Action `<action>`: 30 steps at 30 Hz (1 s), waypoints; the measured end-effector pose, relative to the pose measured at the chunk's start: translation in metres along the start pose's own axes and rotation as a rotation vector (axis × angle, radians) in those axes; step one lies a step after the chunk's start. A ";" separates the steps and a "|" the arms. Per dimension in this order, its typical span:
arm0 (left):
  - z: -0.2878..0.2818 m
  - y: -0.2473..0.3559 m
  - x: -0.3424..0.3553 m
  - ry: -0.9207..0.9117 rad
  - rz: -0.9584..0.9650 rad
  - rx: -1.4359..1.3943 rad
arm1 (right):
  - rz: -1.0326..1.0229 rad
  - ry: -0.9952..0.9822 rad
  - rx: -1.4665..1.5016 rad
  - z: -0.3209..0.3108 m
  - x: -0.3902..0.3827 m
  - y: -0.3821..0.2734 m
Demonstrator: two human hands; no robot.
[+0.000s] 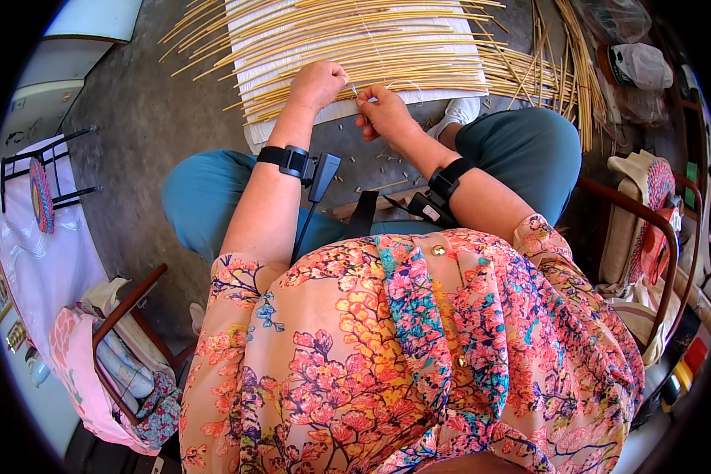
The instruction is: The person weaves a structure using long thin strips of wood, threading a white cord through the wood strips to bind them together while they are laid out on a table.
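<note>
Head view: the left hand (317, 84) and right hand (383, 110) are closing fingertips on a thin white thread (363, 93) between them, at the near edge of the reed mat (355, 47), whose reeds are running 9-to-3 o'clock, lying at 12 o'clock from both hands.

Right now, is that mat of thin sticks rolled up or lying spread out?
Spread out. The stick mat lies flat on the floor, sticks side by side; both hands, left and right, work its near edge.

Bright daylight, sharp focus, fisheye-bent dark rim
</note>
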State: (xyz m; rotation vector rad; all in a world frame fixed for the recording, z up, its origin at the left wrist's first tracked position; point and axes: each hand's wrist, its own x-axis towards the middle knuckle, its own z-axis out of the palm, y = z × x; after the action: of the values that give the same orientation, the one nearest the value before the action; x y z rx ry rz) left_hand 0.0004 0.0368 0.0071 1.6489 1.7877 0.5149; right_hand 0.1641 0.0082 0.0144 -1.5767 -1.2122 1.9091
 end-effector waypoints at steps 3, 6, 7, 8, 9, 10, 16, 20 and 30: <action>0.001 -0.001 0.000 0.007 0.004 -0.006 | 0.001 0.002 0.003 0.000 0.000 0.000; 0.001 -0.001 0.000 0.012 0.004 -0.004 | -0.012 0.001 0.009 0.000 0.001 0.001; 0.002 -0.001 0.000 0.013 0.003 -0.003 | -0.012 0.007 0.009 0.001 0.001 0.001; 0.002 0.000 0.001 0.010 -0.002 -0.002 | -0.012 0.012 0.009 0.001 0.001 0.001; 0.002 0.000 0.001 0.008 -0.006 -0.001 | -0.012 0.018 0.010 0.001 0.001 0.001; 0.002 0.001 0.001 0.005 -0.010 -0.001 | -0.009 0.027 0.012 0.002 0.001 0.001; 0.004 -0.001 0.001 0.012 -0.043 -0.030 | -0.014 0.087 0.022 0.008 0.002 0.001; 0.002 0.002 0.001 0.000 -0.030 -0.057 | 0.011 0.132 0.073 0.011 0.000 -0.002; 0.010 -0.001 0.004 0.019 0.038 -0.030 | -0.026 0.193 0.071 0.013 0.001 -0.004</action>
State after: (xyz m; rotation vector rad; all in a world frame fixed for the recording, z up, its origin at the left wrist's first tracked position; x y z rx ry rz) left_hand 0.0071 0.0392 -0.0015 1.6651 1.7570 0.5742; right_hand 0.1511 0.0064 0.0172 -1.6556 -1.0672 1.7194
